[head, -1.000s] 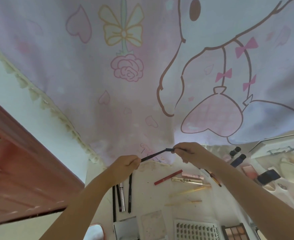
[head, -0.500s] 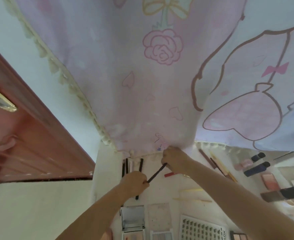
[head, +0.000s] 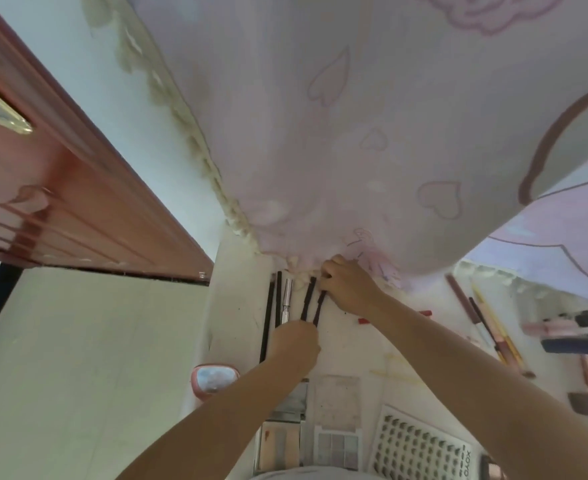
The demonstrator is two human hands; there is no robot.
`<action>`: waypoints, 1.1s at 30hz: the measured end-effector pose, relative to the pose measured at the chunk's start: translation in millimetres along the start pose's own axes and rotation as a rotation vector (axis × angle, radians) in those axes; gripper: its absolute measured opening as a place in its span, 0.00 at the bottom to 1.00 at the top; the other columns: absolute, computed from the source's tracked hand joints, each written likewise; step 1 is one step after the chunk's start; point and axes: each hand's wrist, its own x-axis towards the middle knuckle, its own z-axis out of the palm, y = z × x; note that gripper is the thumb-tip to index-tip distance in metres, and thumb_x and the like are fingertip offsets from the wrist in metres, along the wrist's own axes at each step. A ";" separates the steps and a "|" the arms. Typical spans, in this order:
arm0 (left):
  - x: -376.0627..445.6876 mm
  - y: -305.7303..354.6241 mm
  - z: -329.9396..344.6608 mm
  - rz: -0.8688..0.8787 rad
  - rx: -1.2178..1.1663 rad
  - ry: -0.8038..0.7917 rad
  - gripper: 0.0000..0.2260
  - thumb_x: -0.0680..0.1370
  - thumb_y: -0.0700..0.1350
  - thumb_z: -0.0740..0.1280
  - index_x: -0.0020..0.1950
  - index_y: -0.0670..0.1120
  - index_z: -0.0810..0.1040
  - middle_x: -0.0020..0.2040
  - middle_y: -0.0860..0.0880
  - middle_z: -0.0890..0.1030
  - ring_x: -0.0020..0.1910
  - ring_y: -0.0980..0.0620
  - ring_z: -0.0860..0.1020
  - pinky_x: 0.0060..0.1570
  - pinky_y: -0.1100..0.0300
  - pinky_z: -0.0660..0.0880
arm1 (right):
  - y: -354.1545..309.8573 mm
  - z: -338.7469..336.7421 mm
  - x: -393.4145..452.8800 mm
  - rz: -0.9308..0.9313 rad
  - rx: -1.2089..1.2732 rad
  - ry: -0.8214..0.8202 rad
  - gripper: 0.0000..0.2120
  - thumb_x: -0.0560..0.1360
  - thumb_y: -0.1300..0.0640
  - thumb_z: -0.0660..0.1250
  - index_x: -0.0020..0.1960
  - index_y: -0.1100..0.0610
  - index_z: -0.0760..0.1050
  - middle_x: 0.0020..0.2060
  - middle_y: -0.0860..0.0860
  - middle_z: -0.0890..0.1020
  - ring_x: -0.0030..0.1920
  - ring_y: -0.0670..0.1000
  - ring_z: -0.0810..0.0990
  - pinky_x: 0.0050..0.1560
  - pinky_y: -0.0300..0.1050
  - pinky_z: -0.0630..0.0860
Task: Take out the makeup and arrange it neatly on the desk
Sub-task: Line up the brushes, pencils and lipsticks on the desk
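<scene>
Now my left hand (head: 294,342) pinches the near end and my right hand (head: 349,289) the far end of a black pencil (head: 319,308) on the bench (head: 348,348), just beside another black pencil (head: 307,299).

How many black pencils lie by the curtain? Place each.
4 black pencils: two left of the silver tube, two right of it between left hand and right hand, which may hide more.

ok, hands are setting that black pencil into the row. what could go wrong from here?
The black pencil lies slightly skewed beside its neighbour; a nudge from either hand could roll the row apart. The curtain hem overhangs the pencil tips and may snag. The right forearm crosses the red pencil.
</scene>
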 end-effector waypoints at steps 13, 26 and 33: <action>-8.2 -1.2 -0.4 0.072 0.017 0.183 0.15 0.81 0.47 0.51 0.59 0.41 0.71 0.57 0.45 0.75 0.55 0.47 0.75 0.48 0.58 0.72 | 34.7 3.9 -84.7 0.272 0.153 0.012 0.15 0.77 0.56 0.58 0.62 0.55 0.74 0.59 0.51 0.75 0.61 0.52 0.71 0.62 0.40 0.64; -15.7 21.8 -22.3 0.138 -0.103 0.211 0.14 0.80 0.47 0.54 0.63 0.43 0.67 0.61 0.45 0.71 0.60 0.48 0.71 0.55 0.56 0.71 | 37.8 11.2 -114.5 0.483 -0.020 -0.064 0.13 0.77 0.57 0.54 0.58 0.55 0.72 0.57 0.51 0.74 0.60 0.53 0.69 0.60 0.45 0.63; -26.0 37.9 -70.7 0.344 -0.223 0.284 0.15 0.80 0.47 0.56 0.64 0.41 0.68 0.59 0.44 0.75 0.58 0.46 0.73 0.57 0.57 0.68 | 13.8 -53.7 -128.3 0.185 0.199 0.118 0.12 0.79 0.55 0.55 0.56 0.57 0.74 0.49 0.54 0.78 0.49 0.54 0.77 0.46 0.40 0.68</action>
